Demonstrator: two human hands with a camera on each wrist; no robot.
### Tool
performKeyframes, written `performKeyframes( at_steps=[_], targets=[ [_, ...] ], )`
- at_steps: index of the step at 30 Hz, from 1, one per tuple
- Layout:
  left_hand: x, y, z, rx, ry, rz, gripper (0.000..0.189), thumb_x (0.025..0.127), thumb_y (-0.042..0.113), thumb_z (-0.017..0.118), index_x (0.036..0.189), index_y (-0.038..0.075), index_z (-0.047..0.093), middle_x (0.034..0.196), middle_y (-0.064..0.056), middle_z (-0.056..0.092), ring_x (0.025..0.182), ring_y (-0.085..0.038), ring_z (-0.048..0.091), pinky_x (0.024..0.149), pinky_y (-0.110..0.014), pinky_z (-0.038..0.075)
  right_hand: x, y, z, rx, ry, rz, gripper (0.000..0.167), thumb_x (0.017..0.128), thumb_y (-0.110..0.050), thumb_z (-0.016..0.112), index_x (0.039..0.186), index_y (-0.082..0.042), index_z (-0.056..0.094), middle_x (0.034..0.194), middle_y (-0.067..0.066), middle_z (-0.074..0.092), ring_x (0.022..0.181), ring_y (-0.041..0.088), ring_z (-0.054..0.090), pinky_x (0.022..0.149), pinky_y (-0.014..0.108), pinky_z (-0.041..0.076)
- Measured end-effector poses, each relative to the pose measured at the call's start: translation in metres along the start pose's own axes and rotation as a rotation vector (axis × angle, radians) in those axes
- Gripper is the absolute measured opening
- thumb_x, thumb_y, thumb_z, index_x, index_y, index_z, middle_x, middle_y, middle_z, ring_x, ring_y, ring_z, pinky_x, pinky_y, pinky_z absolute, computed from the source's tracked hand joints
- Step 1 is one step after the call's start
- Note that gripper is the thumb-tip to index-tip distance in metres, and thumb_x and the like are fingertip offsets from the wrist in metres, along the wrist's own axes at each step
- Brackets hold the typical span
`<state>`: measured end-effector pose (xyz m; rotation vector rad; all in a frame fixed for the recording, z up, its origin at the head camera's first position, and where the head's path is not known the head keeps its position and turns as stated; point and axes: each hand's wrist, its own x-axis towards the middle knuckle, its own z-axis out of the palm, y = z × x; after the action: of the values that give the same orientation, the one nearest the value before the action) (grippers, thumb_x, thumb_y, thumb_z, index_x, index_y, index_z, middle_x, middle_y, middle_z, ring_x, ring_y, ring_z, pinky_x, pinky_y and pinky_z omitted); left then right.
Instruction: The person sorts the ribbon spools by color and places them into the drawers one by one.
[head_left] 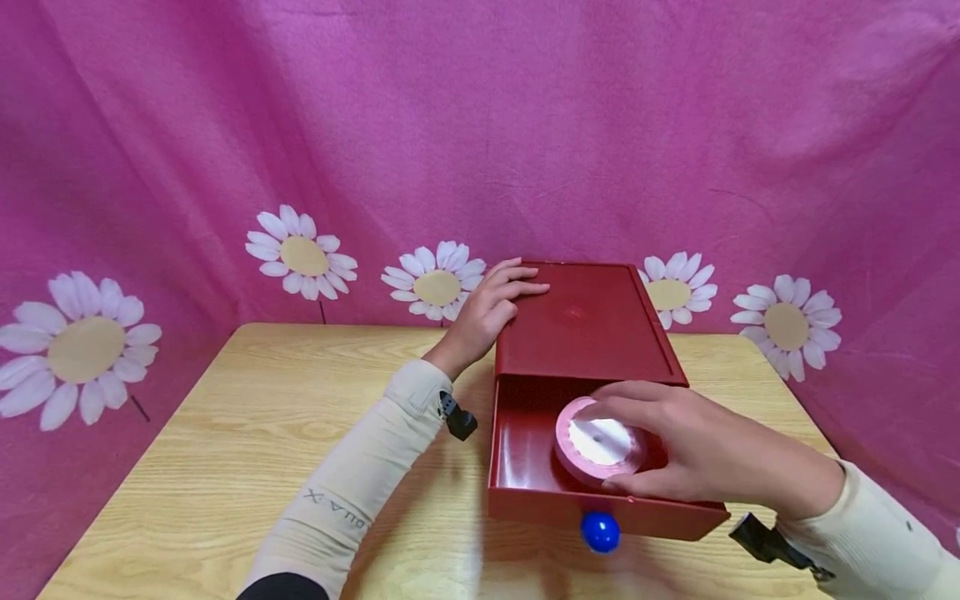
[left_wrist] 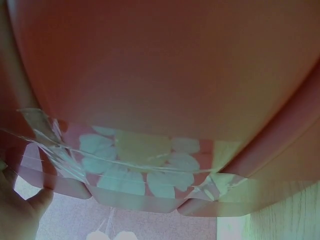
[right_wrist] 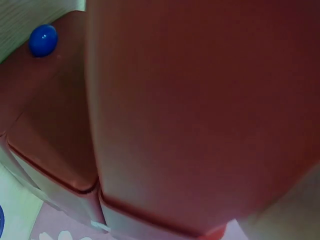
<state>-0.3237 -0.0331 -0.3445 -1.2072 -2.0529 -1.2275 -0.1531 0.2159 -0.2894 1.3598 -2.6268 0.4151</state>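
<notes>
A red plastic drawer box [head_left: 585,321] stands with its drawer [head_left: 525,442] pulled out towards me. The drawer's front carries a round blue knob [head_left: 601,532], which the right wrist view also shows. In the drawer is a roll of pink ribbon [head_left: 573,450] with a shiny white face. My right hand [head_left: 690,442] reaches in from the right and holds the roll, fingers over its far side and thumb at its near edge. My left hand [head_left: 487,312] rests on the box's left top edge, its fingers lying extended across the lid.
The box stands on a light wooden table [head_left: 300,417]. Behind it hangs a pink cloth [head_left: 450,125] printed with white daisies. Small black devices are strapped to both wrists.
</notes>
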Motion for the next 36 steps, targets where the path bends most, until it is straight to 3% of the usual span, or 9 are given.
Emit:
performKeyframes(
  at_steps=[8,14,22,29,36],
  targets=[
    [0.002,0.0,0.003,-0.007,0.007,0.002,0.049,0.084,0.008,0.034,0.118,0.002,0.068,0.132,-0.017,0.055,0.138,-0.021,0.031,0.115,-0.032,0.017,0.002,-0.002,0.002,-0.048,-0.102,0.004,0.053,0.082,-0.045,0.072,0.129,-0.025,0.058,0.126,-0.005,0.057,0.112,0.014,0.055,0.089,0.037,0.052],
    [0.005,0.002,0.005,0.0,0.009,0.0,0.049,0.084,0.01,0.033,0.118,0.002,0.068,0.132,-0.016,0.055,0.139,-0.022,0.03,0.116,-0.032,0.017,0.001,-0.002,0.002,-0.07,-0.133,0.039,0.059,0.084,-0.059,0.061,0.133,-0.027,0.055,0.129,-0.006,0.056,0.115,0.015,0.055,0.091,0.039,0.051],
    [0.009,0.001,0.006,-0.015,0.013,0.013,0.049,0.083,0.008,0.034,0.118,0.001,0.068,0.131,-0.017,0.055,0.137,-0.029,0.032,0.115,-0.031,0.017,0.0,-0.002,0.001,-0.085,-0.107,0.032,0.061,0.084,-0.058,0.063,0.135,-0.025,0.053,0.128,-0.008,0.056,0.116,0.013,0.054,0.093,0.039,0.05],
    [0.006,0.0,0.004,-0.012,0.009,-0.002,0.049,0.083,0.008,0.035,0.118,0.002,0.068,0.132,-0.016,0.055,0.138,-0.02,0.03,0.115,-0.031,0.017,-0.001,-0.004,0.0,-0.076,-0.08,0.039,0.06,0.084,-0.05,0.068,0.136,-0.025,0.052,0.13,-0.006,0.055,0.118,0.014,0.053,0.092,0.04,0.05],
    [0.0,0.0,0.001,-0.012,0.003,-0.02,0.049,0.083,0.008,0.034,0.118,0.001,0.068,0.132,-0.017,0.055,0.139,-0.021,0.03,0.115,-0.031,0.018,-0.007,-0.011,-0.004,-0.08,0.024,0.034,0.053,0.084,-0.046,0.07,0.131,-0.024,0.058,0.127,-0.011,0.056,0.115,0.01,0.054,0.089,0.035,0.052]
  ],
)
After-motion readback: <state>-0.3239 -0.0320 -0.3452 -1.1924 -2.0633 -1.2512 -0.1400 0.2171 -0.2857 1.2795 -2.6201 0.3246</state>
